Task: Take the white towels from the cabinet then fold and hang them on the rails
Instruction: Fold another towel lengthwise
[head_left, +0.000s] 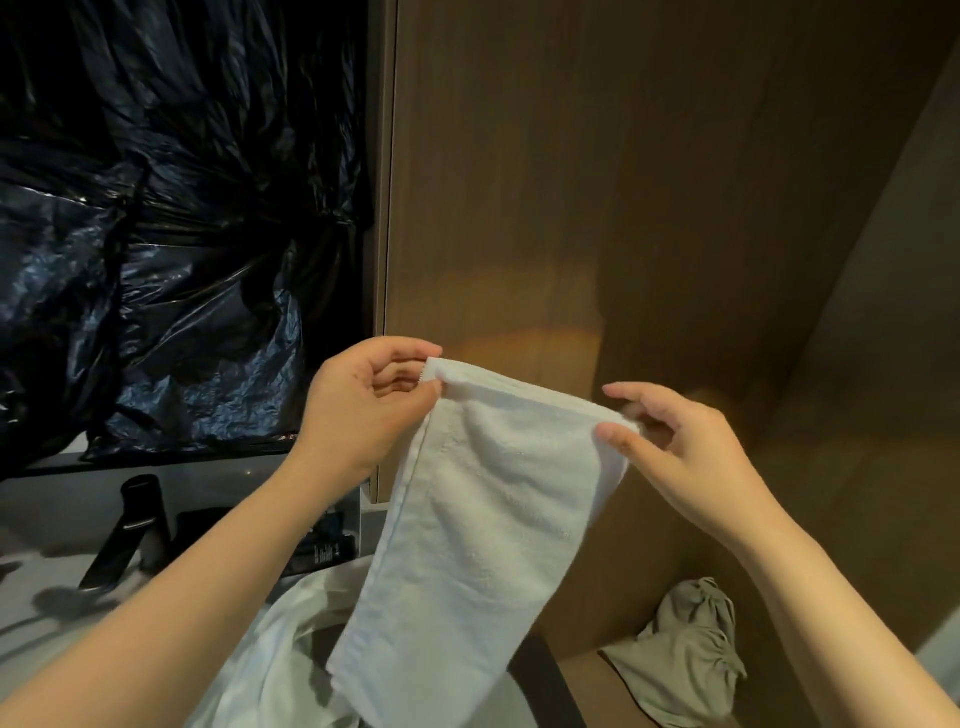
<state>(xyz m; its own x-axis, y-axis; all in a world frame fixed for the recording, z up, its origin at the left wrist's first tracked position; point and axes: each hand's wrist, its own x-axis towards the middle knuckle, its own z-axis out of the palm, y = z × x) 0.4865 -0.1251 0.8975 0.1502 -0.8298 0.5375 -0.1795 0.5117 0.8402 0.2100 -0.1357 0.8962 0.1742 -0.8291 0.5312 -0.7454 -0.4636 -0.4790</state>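
1. One white towel (467, 519) hangs in front of the wooden cabinet (571, 182).
2. Two grips hold it up. The left grip (358, 410) pinches its top left corner and the right grip (691, 457) pinches its top right corner.
3. One grey cloth bag (685, 660) lies low inside the cabinet.
4. One black tap (130, 530) stands left of the cabinet.

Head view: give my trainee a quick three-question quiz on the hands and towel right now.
1. True or false: the left hand and right hand each pinch a top corner of the white towel.
2. What fills the upper left? A) black plastic sheeting B) a tiled wall C) a window.
3. Fill in: the crumpled grey-green cloth lies at the ___ right.
Key: 1 true; 2 A; 3 lower.
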